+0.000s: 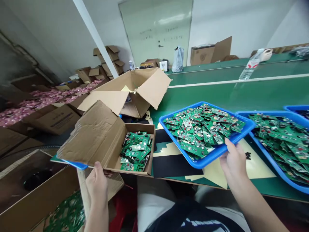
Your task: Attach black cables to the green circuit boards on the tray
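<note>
At the green bench (212, 91), the left hand (97, 182), its thumb pressed on top, pinches the near edge of the open flap (89, 138) of the cardboard box (116, 146), while the right hand (234, 161), thumb over the rim, grips the near side of the blue tray (200, 163), heaped with circuit boards (202, 127), right of this box.

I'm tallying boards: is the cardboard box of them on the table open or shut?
Open: its lid is swung out left, and green circuit boards show inside.

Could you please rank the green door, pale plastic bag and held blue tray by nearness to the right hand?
1. Blue tray: right hand grips its rim.
2. Pale plastic bag: far back.
3. Green door: behind the bag.
</note>
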Motion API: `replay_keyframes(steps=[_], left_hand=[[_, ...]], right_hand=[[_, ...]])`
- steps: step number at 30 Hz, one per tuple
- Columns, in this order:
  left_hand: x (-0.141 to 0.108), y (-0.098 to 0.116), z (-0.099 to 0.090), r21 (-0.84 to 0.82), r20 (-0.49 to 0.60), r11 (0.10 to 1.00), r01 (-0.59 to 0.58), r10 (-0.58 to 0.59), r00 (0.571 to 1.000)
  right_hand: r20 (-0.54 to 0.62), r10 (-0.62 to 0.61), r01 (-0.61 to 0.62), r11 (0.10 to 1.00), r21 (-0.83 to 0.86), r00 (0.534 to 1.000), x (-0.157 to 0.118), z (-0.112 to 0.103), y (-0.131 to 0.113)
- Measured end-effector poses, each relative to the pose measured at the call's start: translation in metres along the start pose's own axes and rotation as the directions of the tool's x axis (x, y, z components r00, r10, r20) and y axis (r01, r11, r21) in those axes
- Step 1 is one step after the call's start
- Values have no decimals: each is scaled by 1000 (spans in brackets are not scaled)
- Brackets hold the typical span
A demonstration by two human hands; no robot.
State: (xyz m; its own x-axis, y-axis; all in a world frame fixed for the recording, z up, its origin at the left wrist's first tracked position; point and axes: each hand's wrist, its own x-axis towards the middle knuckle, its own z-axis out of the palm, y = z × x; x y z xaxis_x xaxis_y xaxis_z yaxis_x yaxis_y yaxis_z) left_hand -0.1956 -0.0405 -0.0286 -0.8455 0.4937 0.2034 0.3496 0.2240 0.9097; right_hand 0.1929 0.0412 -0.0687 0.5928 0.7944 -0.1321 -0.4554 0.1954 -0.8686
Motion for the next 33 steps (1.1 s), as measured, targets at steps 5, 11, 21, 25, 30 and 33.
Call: replay_keyframes(steps=[5,11,21,25,30,33], left_hand=[[3,13,18,-249,12,940,233,-237,971],[-4,12,18,-376,4,881,287,-308,951],[-38,19,1,-473,-88,823,315,-400,912],[-20,24,-2,-452,-74,829,329,-402,913],[9,18,7,-453,-88,825,338,-419,904],[19,10,13,-457,-72,821,342,-418,906]], right_hand=[[21,18,-19,999,30,1000,-15,19,15],[0,65,-65,995,69,998,-29,32,23],[-14,80,-78,990,121,997,-23,34,32],[-19,112,-110,989,103,993,-28,45,34],[-10,139,-137,985,106,990,-34,57,44],[-18,171,-168,979,114,985,-37,63,51]])
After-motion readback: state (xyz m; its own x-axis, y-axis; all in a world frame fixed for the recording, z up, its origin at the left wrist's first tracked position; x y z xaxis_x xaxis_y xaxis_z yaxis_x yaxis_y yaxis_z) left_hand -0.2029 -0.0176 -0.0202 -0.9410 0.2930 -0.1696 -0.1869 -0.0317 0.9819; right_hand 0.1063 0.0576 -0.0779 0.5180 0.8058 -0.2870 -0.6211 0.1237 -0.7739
